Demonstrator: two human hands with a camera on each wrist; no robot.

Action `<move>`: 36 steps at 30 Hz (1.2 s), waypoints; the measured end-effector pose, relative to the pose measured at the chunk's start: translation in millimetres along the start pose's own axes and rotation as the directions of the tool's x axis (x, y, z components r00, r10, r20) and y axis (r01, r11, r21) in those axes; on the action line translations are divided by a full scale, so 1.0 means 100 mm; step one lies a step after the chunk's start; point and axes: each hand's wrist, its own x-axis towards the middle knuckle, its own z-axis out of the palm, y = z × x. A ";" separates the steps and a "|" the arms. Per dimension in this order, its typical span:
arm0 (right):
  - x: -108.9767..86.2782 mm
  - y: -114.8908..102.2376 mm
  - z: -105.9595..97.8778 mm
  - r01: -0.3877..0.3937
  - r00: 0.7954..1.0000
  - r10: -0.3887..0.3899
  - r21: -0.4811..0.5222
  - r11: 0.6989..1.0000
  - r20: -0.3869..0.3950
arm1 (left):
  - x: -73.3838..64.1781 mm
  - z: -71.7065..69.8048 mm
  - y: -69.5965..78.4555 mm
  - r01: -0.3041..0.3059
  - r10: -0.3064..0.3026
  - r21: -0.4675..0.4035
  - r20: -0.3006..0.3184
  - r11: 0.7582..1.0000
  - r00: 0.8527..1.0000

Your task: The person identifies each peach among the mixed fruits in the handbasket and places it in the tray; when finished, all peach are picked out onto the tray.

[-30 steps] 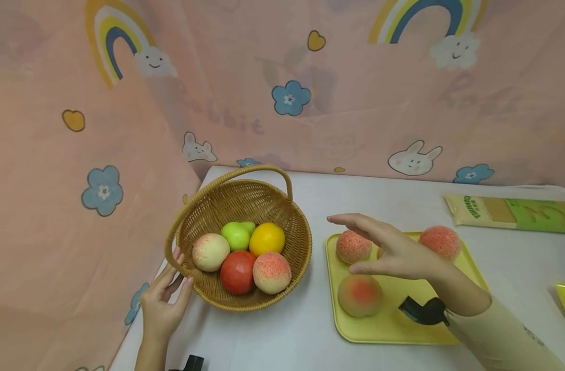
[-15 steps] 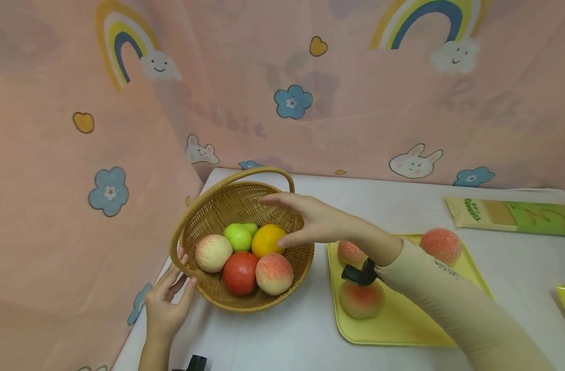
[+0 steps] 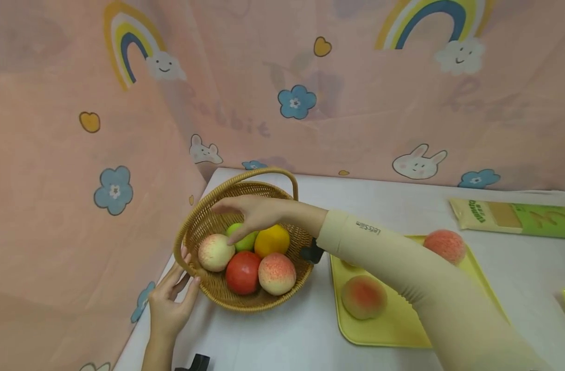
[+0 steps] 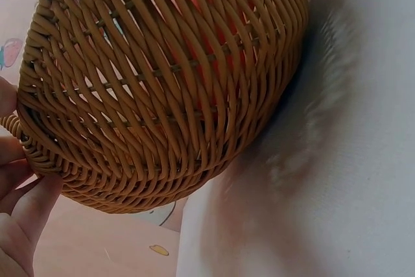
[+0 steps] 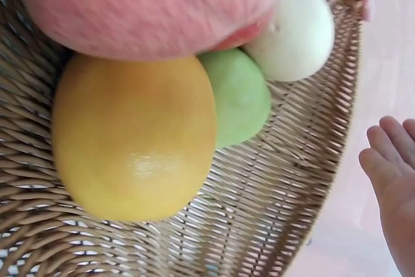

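A wicker basket (image 3: 254,308) with an arched handle holds a pale peach (image 3: 215,253), a green pear (image 3: 246,242), a yellow round fruit (image 3: 273,242), a red fruit (image 3: 242,273) and a pink peach (image 3: 277,275). My left hand (image 3: 168,304) grips the rim on its left side at the foot of the handle; the left wrist view shows thumb and fingers (image 4: 39,209) on the weave. Over the fruit, under the handle, hovers my right hand (image 3: 256,210) with nothing in it. Its thumb overlaps the pale peach in the head view.
To the right, a yellow tray (image 3: 398,324) carries a blushed peach (image 3: 363,298) and a rough pink peach (image 3: 444,245); my right sleeve (image 3: 379,252) crosses over it. A green and tan packet (image 3: 518,216) lies behind. A printed pink cloth (image 3: 347,103) stands behind the table.
My right hand has moved left from above the tray to over the basket's fruit, its forearm now crossing the tray. The left hand has stayed on the basket.
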 end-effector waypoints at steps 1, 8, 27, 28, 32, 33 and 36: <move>0.06 0.00 0.01 -0.005 1.000 0.005 0.001 1.000 0.016 | 0.00 0.00 0.00 -0.001 0.001 -0.002 0.001 1.000 1.000; 0.41 0.03 0.11 -0.004 0.993 0.004 -0.001 1.000 0.120 | 0.00 -0.01 -0.05 -0.014 0.014 -0.019 0.019 1.000 1.000; 0.73 0.22 0.33 -0.025 0.963 0.075 -0.191 0.981 0.259 | -0.01 -0.02 -0.02 0.029 -0.029 0.000 0.010 1.000 1.000; 0.73 0.22 0.35 -0.027 0.961 0.082 -0.206 0.978 0.265 | -0.01 -0.02 -0.02 0.028 -0.028 -0.001 0.011 1.000 1.000; 0.72 0.22 0.39 -0.042 0.960 0.104 -0.235 0.971 0.259 | -0.01 -0.02 -0.02 0.033 -0.034 0.016 0.018 0.999 0.999; 0.72 0.22 0.39 -0.041 0.963 0.100 -0.232 0.972 0.250 | -0.01 -0.02 -0.02 0.033 -0.033 0.017 0.018 0.999 0.999; 0.71 0.24 0.40 -0.030 0.974 0.075 -0.212 0.977 0.212 | -0.01 -0.02 -0.02 0.025 -0.025 0.013 0.019 1.000 1.000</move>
